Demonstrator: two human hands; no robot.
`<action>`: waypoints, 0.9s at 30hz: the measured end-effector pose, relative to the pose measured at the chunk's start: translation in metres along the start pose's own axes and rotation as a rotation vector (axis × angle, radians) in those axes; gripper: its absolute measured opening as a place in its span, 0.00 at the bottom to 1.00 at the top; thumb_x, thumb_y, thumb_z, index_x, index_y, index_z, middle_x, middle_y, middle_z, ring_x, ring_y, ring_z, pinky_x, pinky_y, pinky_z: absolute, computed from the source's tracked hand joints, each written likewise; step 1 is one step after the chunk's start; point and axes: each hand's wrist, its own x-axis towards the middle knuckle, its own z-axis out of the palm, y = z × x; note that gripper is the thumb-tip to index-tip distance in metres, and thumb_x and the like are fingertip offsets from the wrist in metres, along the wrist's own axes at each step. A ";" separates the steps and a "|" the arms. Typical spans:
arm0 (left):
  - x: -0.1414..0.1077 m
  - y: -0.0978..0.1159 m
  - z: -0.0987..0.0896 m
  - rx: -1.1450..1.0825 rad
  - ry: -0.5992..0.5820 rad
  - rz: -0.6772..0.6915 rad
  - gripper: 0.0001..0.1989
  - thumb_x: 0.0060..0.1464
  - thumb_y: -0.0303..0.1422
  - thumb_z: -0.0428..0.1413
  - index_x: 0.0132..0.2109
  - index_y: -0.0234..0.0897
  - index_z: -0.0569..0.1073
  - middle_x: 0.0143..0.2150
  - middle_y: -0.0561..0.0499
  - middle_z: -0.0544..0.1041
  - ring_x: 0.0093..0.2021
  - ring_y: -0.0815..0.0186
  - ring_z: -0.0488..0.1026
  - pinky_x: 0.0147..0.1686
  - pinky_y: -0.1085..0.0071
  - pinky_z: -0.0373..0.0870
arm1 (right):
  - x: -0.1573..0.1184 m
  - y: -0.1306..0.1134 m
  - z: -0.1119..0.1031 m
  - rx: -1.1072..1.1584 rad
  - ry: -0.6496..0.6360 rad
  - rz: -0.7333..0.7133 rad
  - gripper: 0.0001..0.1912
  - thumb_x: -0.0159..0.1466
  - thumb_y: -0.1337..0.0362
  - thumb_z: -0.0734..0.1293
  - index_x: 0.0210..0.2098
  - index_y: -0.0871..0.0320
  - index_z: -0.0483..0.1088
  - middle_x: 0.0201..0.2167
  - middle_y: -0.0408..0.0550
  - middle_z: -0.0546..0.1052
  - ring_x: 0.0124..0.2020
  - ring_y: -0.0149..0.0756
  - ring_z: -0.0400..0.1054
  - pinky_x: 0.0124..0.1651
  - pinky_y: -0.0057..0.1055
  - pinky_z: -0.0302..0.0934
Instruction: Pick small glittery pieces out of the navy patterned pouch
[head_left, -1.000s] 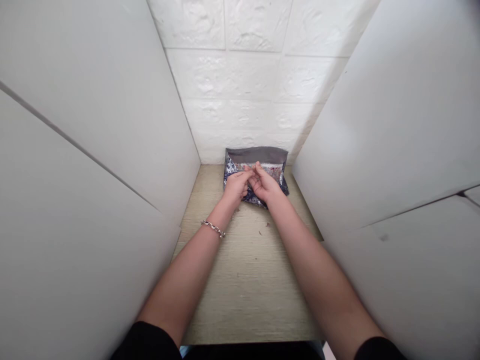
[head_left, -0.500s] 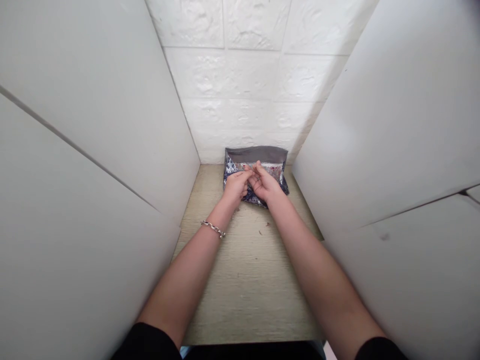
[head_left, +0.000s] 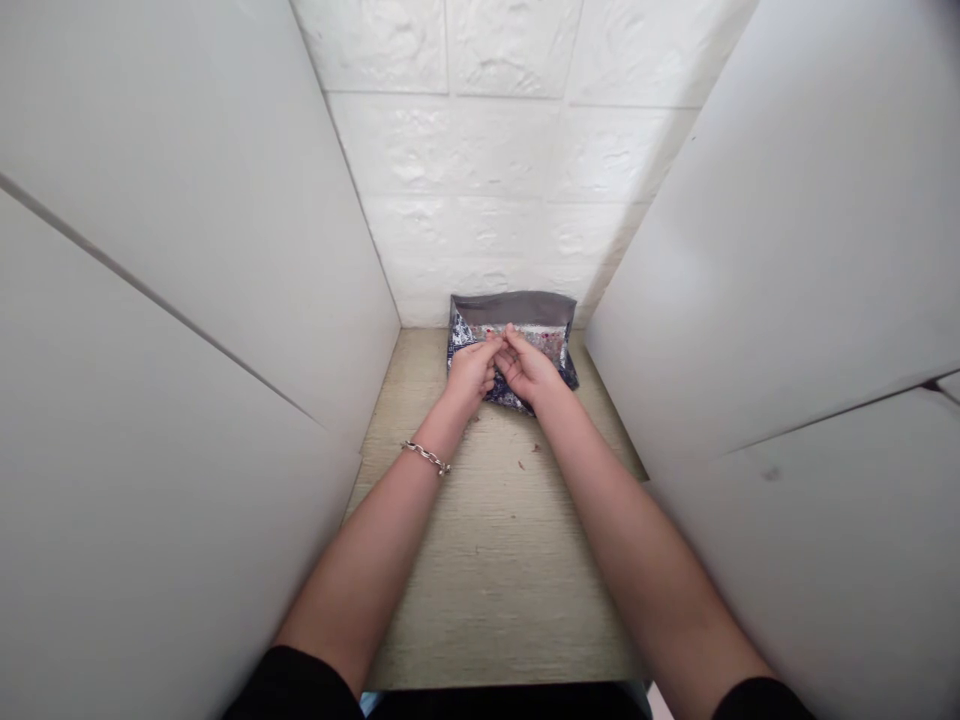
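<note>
An open pouch (head_left: 514,307) with a grey inner flap and a dark blue and silver patterned body lies at the back of the wooden surface, against the wall. Small red and pale bits show inside it. Over its front part, my left hand (head_left: 472,370) is closed in a pinch, its fingertips meeting those of my right hand. My right hand (head_left: 529,370) has its palm partly turned up, with thumb and fingers drawn together. Whatever lies between the fingertips is too small to make out.
The wooden surface (head_left: 502,570) holds a few tiny reddish-brown crumbs (head_left: 535,449) in front of the pouch. White panels rise close on the left (head_left: 187,200) and right (head_left: 787,250). A white embossed wall (head_left: 502,150) stands behind.
The right thumb and fingers have shifted slightly left and down, closer to the left fingertips. The pouch has stayed in place.
</note>
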 end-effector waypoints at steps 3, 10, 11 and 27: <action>0.000 0.000 -0.001 -0.034 -0.007 -0.006 0.09 0.44 0.33 0.54 0.25 0.33 0.63 0.12 0.63 0.49 0.10 0.81 0.43 0.10 0.80 0.36 | 0.001 0.001 -0.002 -0.049 -0.044 -0.026 0.05 0.56 0.70 0.61 0.24 0.62 0.65 0.21 0.42 0.73 0.26 0.21 0.68 0.34 0.17 0.64; 0.001 0.002 -0.002 -0.078 -0.009 -0.026 0.09 0.43 0.35 0.54 0.28 0.32 0.67 0.13 0.60 0.56 0.10 0.82 0.46 0.10 0.81 0.36 | -0.004 -0.001 0.006 -0.177 -0.041 -0.133 0.06 0.53 0.73 0.59 0.21 0.62 0.65 0.19 0.40 0.71 0.22 0.21 0.65 0.27 0.17 0.61; 0.001 0.003 -0.002 -0.078 -0.013 -0.035 0.10 0.44 0.36 0.53 0.30 0.32 0.68 0.15 0.59 0.60 0.10 0.82 0.47 0.10 0.80 0.36 | -0.005 -0.001 0.007 -0.204 -0.029 -0.151 0.07 0.53 0.73 0.59 0.21 0.62 0.65 0.19 0.40 0.71 0.21 0.21 0.64 0.25 0.17 0.59; 0.001 0.000 -0.007 -0.068 -0.121 0.006 0.08 0.42 0.33 0.56 0.28 0.32 0.66 0.22 0.57 0.66 0.12 0.84 0.53 0.09 0.83 0.38 | -0.002 -0.011 0.005 0.029 0.124 -0.021 0.12 0.54 0.78 0.53 0.26 0.60 0.63 0.23 0.43 0.72 0.27 0.22 0.68 0.31 0.17 0.64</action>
